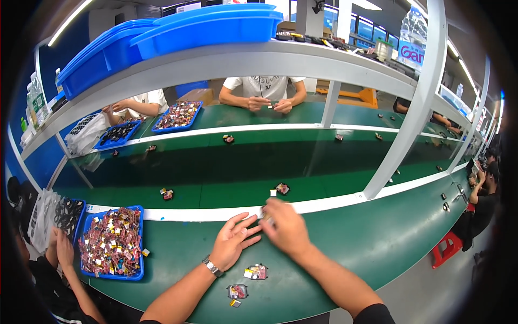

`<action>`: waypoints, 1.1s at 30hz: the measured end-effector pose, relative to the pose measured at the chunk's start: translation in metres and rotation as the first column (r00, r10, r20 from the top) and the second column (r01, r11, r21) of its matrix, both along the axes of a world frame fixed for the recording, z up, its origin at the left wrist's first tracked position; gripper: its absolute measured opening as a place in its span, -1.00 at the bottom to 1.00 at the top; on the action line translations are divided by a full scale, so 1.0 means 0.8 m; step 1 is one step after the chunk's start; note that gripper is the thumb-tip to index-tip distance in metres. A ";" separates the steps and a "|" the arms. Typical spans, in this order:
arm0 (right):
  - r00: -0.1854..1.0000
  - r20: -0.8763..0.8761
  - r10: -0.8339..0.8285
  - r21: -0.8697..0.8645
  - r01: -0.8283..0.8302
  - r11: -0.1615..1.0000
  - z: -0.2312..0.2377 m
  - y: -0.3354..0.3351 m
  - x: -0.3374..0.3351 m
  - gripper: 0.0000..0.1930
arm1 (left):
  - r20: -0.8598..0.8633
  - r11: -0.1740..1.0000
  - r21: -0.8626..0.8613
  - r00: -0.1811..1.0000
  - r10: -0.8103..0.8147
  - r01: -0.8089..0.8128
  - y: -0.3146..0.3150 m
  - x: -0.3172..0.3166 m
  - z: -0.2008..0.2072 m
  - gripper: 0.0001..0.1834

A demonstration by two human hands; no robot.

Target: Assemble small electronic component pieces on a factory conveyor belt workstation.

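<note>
My left hand (233,243) is open over the green work surface (329,248), fingers spread and pointing to the right. Close beside its fingertips is my right hand (285,227), slightly blurred, its fingers curled together. A bit of something small and dark shows at those fingertips, but its kind is hidden. Nearer to me, between my forearms, lie two small dark-rimmed casings with reddish circuit parts: an upper casing (259,271) and a lower casing (237,291). A small silver-and-yellow battery-like piece (235,303) is beside the lower one.
A blue tray (141,243) heaped with circuit pieces stands at left, near a co-worker's hands (63,245). Past the white rail (178,214), a green belt (232,197) carries scattered casings. A white shelf frame (402,124) rises ahead; another person's hands (270,105) work opposite.
</note>
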State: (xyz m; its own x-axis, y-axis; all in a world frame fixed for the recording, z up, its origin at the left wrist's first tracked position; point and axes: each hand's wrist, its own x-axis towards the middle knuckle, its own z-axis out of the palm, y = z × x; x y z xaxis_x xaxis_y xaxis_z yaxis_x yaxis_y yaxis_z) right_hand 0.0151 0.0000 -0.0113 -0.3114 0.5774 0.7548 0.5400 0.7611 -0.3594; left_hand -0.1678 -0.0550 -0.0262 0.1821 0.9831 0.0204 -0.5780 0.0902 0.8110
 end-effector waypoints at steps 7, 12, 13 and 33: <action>0.855 -0.049 -0.516 -0.333 0.473 0.815 -0.042 0.145 0.150 -0.61 | -0.143 0.994 0.106 0.989 0.033 -0.018 0.019 0.009 -0.010 -0.70; 0.829 0.063 -0.555 -0.078 0.559 0.826 -0.002 0.123 0.066 -0.56 | -0.260 0.977 0.085 0.942 0.211 -0.196 0.003 -0.018 -0.015 -0.74; 0.882 0.223 -0.415 -0.307 0.468 0.829 0.024 0.111 0.051 -0.53 | -0.361 0.974 0.125 0.906 0.221 -0.188 0.009 -0.034 -0.030 -0.70; 0.864 -0.137 -0.484 -0.444 0.384 0.810 -0.072 0.142 0.023 -0.58 | -0.460 0.991 0.082 0.878 0.133 -0.107 0.005 -0.027 0.006 -0.69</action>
State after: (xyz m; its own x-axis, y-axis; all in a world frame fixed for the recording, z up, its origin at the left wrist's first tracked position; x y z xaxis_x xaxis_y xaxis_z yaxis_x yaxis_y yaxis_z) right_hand 0.0331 0.1135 -0.0693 0.1983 0.8686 0.4541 0.6414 0.2353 -0.7302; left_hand -0.1893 -0.0509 -0.0217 0.0644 0.9978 0.0149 -0.1387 -0.0059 0.9903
